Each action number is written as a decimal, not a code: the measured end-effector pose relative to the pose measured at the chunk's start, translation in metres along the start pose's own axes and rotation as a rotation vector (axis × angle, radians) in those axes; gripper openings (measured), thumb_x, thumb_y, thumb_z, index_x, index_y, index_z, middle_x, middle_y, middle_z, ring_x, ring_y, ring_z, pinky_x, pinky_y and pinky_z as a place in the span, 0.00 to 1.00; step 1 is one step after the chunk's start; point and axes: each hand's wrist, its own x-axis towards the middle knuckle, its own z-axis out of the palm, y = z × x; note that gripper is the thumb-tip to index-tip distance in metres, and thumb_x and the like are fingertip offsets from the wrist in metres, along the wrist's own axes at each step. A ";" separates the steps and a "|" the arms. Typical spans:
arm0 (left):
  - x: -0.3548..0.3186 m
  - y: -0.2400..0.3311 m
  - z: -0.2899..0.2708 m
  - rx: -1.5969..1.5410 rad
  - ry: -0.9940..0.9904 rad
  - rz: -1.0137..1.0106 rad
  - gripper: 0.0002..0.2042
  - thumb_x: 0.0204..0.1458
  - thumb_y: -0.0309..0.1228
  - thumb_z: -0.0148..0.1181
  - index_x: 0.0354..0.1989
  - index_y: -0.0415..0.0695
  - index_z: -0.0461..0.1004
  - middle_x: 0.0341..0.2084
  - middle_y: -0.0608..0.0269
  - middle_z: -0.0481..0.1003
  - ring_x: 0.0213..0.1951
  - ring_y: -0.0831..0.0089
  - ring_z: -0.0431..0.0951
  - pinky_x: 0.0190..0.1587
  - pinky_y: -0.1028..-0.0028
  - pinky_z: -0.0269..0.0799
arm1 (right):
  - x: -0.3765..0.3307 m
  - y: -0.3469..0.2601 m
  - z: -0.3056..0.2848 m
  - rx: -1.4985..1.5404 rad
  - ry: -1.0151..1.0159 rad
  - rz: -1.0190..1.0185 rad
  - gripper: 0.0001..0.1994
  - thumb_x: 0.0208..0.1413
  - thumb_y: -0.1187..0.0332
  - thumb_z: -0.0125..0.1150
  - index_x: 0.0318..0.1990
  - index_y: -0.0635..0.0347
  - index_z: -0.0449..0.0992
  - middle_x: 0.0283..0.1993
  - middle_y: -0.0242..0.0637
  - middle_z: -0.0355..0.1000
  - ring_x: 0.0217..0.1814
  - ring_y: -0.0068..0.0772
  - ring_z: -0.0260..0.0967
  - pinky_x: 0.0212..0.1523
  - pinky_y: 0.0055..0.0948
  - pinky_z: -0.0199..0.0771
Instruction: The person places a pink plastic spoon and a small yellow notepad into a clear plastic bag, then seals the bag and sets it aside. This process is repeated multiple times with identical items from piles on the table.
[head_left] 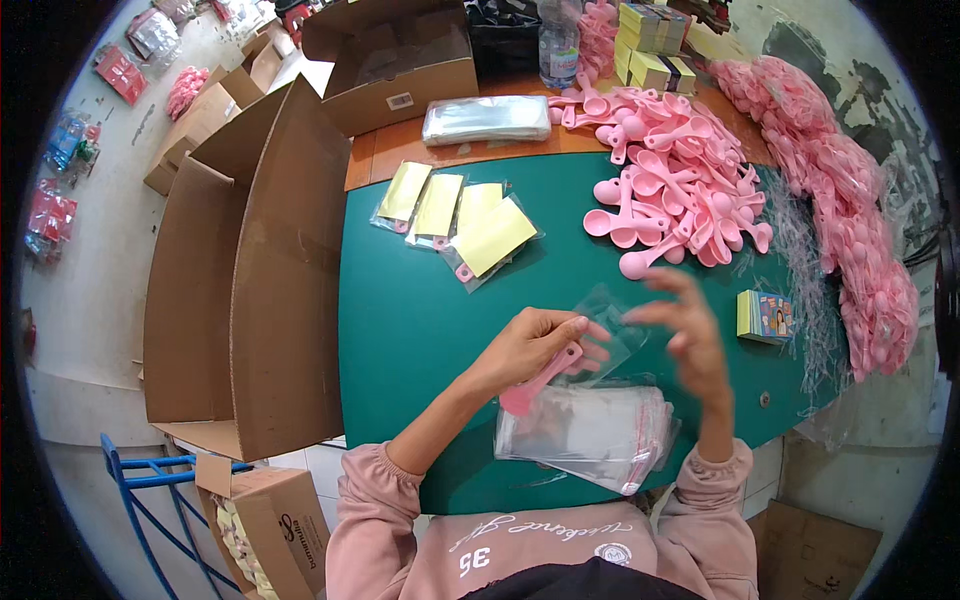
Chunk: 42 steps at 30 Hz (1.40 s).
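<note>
A pink plastic spoon (540, 382) is pinched in my left hand (545, 345), its wide end pointing down toward me. A small clear plastic bag (612, 325) extends from the same hand's fingertips. My right hand (690, 335), blurred by motion, is just right of that bag with its fingers apart; whether a fingertip touches the bag I cannot tell. Below both hands lies a stack of clear bags (570, 430). Beyond my left hand are several filled bags (437, 205) with yellow cards and pink spoon handles showing. A large heap of pink spoons (680, 180) covers the far right.
A small stack of printed cards (765, 316) sits at right. More card stacks (655, 45), a water bottle (559, 45) and a bundle of clear sleeves (487, 120) stand at the back. Long bags of pink spoons (830, 190) line the right edge. An open cardboard box (285, 280) borders the left.
</note>
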 end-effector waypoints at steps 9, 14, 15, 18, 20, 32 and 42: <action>0.000 0.009 -0.012 -0.040 -0.017 0.031 0.21 0.59 0.40 0.39 0.44 0.33 0.69 0.34 0.48 0.75 0.37 0.68 0.76 0.40 0.74 0.73 | -0.063 0.059 -0.160 -1.012 0.510 1.016 0.14 0.48 0.63 0.57 0.39 0.62 0.75 0.40 0.45 0.71 0.43 0.47 0.67 0.40 0.40 0.66; 0.000 0.009 -0.013 -0.012 -0.042 0.052 0.19 0.60 0.38 0.39 0.43 0.32 0.69 0.34 0.51 0.75 0.38 0.68 0.76 0.40 0.75 0.73 | -0.063 0.061 -0.158 -1.347 0.755 0.513 0.14 0.49 0.64 0.57 0.40 0.63 0.73 0.34 0.45 0.72 0.35 0.48 0.70 0.37 0.40 0.66; 0.001 0.008 -0.013 -0.017 -0.043 0.046 0.19 0.60 0.37 0.39 0.43 0.32 0.69 0.33 0.52 0.75 0.38 0.69 0.76 0.40 0.75 0.73 | -0.063 0.057 -0.157 -1.346 0.758 0.515 0.14 0.49 0.64 0.57 0.40 0.63 0.73 0.34 0.45 0.72 0.35 0.48 0.70 0.37 0.40 0.66; 0.003 0.005 -0.012 0.091 -0.043 0.051 0.18 0.60 0.36 0.39 0.43 0.32 0.69 0.33 0.53 0.75 0.39 0.70 0.76 0.40 0.76 0.73 | -0.053 0.032 -0.141 -1.018 0.802 0.523 0.12 0.50 0.66 0.56 0.39 0.62 0.71 0.32 0.40 0.72 0.31 0.38 0.70 0.33 0.32 0.68; 0.003 0.005 -0.009 0.063 -0.060 0.039 0.18 0.60 0.36 0.39 0.43 0.32 0.69 0.33 0.53 0.75 0.39 0.70 0.76 0.40 0.76 0.73 | -0.039 0.014 -0.117 -0.358 0.600 0.512 0.08 0.53 0.67 0.54 0.36 0.61 0.70 0.29 0.33 0.70 0.25 0.24 0.69 0.22 0.21 0.66; 0.000 0.005 -0.009 0.175 -0.102 0.056 0.19 0.59 0.41 0.41 0.42 0.36 0.72 0.26 0.64 0.74 0.27 0.83 0.69 0.30 0.82 0.67 | 0.009 -0.036 -0.004 0.075 0.089 0.356 0.06 0.54 0.74 0.53 0.35 0.65 0.64 0.25 0.35 0.70 0.22 0.19 0.68 0.17 0.20 0.73; -0.002 0.009 -0.006 0.525 -0.315 0.086 0.18 0.57 0.41 0.45 0.46 0.39 0.70 0.27 0.63 0.75 0.27 0.82 0.69 0.32 0.76 0.68 | 0.012 -0.031 -0.001 -0.140 -0.382 0.264 0.10 0.48 0.70 0.60 0.31 0.63 0.64 0.21 0.37 0.67 0.18 0.23 0.64 0.17 0.25 0.59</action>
